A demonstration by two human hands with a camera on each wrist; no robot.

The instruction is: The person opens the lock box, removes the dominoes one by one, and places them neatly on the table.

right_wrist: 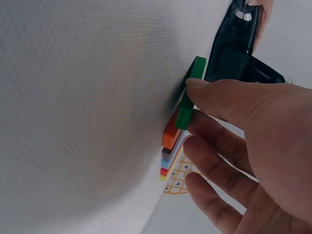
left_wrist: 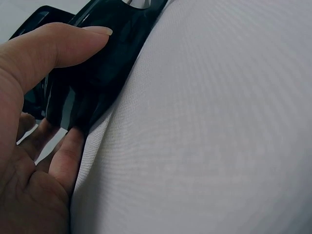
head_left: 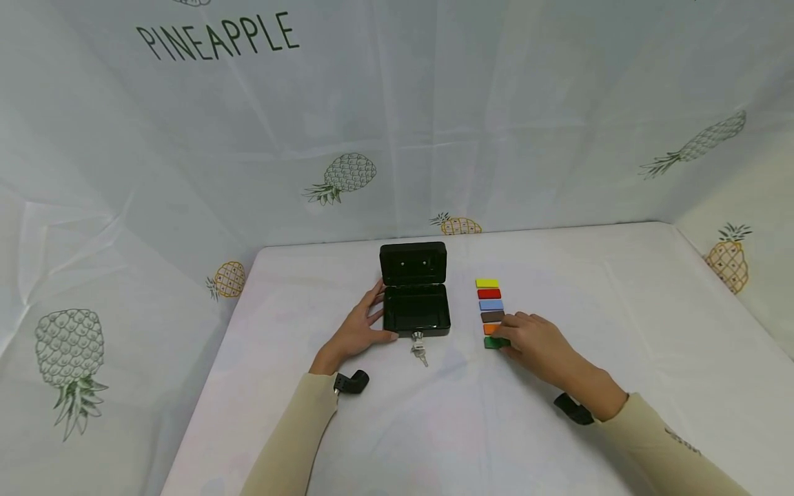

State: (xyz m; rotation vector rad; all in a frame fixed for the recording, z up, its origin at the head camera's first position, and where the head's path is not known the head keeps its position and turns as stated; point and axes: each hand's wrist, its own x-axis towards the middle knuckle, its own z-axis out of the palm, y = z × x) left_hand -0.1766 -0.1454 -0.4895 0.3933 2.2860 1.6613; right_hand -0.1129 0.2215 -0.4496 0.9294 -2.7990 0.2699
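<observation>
A small black cash box (head_left: pixel 417 332) stands on the table with its lid (head_left: pixel 413 263) raised. Keys (head_left: pixel 419 353) hang from the lock on its front. My left hand (head_left: pixel 358 332) grips the box's front left corner, thumb (left_wrist: pixel 73 44) on the front and fingers along the left side. Right of the box is a column of flat blocks: yellow (head_left: pixel 486 283), red (head_left: pixel 489 293), blue (head_left: pixel 491 304), brown (head_left: pixel 492 317), orange (head_left: pixel 489 329) and green (right_wrist: pixel 184 113). My right hand (head_left: pixel 541 348) pinches the green block, the nearest one, between thumb and fingers.
A white cloth covers the table (head_left: pixel 384 434). Behind and beside it hangs a pale curtain (head_left: pixel 496 138) with printed pineapples. The blocks lie close together, a short gap from the box's right side.
</observation>
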